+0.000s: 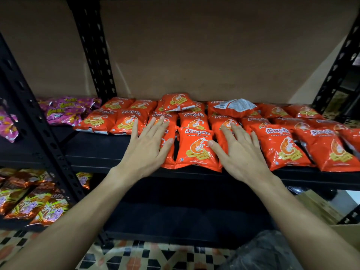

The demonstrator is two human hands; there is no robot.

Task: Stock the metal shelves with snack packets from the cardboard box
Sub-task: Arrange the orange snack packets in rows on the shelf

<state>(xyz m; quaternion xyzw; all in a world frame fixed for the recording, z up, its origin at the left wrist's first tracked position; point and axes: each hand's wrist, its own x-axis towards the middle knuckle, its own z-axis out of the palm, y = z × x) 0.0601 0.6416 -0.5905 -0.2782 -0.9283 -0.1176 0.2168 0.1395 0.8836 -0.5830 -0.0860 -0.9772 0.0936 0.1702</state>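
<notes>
At frame centre, the left hand (149, 147) and right hand (238, 152) are lying spread flat, fingers straight, flanking a glossy orange prawn-cracker packet (196, 152) on the black metal shelf (97, 152). Pressing lightly and evenly inward is probably best, squaring it without crushing.

Orange-red across the glossy plastic prawn-cracker packets (196, 149) at mid-frame, printed with white lettering and yellow sticks. White and grey on the overturned packet back (234, 107). Magenta-pink with yellow lettering on the crinkled foil packets (64, 112) at left. Black on the perforated metal shelf frame (93, 45); dull brown on the flat board (194, 45) in the upper frame. Black, white and orange checks on the tiled floor (155, 256) at bottom.
</notes>
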